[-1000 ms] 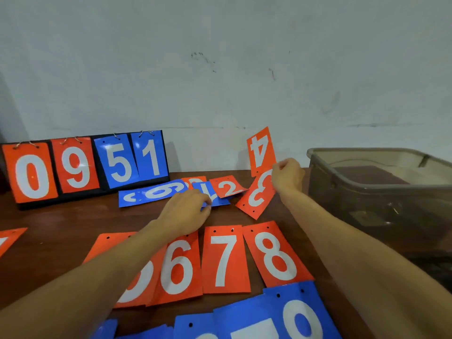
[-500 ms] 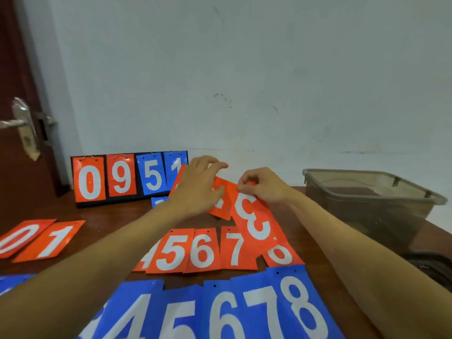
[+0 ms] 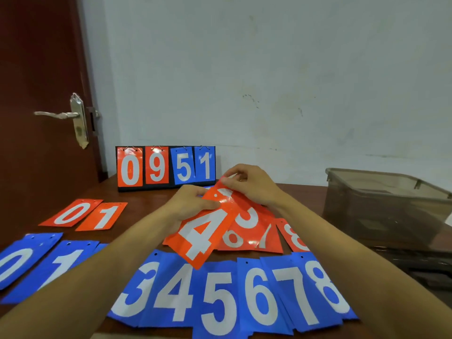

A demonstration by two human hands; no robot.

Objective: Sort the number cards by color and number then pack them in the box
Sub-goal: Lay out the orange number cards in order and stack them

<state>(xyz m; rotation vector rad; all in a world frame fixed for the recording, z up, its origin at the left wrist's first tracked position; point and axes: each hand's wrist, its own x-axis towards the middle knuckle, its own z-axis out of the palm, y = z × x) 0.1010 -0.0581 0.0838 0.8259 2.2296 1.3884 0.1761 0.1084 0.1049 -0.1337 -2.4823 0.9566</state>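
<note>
My left hand (image 3: pixel 188 204) pinches the top of the orange 4 card (image 3: pixel 203 231), which tilts above the table. My right hand (image 3: pixel 252 184) grips the top of the orange 3 card (image 3: pixel 249 216) just behind it, the two cards overlapping. Under them lie more orange cards (image 3: pixel 247 241) in a row, ending in an 8 (image 3: pixel 293 237). Orange 0 (image 3: pixel 71 212) and 1 (image 3: pixel 102 216) lie at the left. A row of blue cards runs along the near edge, 0 (image 3: pixel 14 263) to 8 (image 3: pixel 325 289). The clear brown box (image 3: pixel 381 209) stands at the right.
A flip scoreboard (image 3: pixel 166 167) showing 0 9 5 1 stands at the back of the brown table (image 3: pixel 146 199) against the wall. A dark red door with a metal handle (image 3: pixel 58 115) is at the left. A dark lid lies under the box.
Both hands have lifted the orange 4 and 3 cards toward me, and the 4 now faces me in front. My head has pulled back, showing the whole blue row.
</note>
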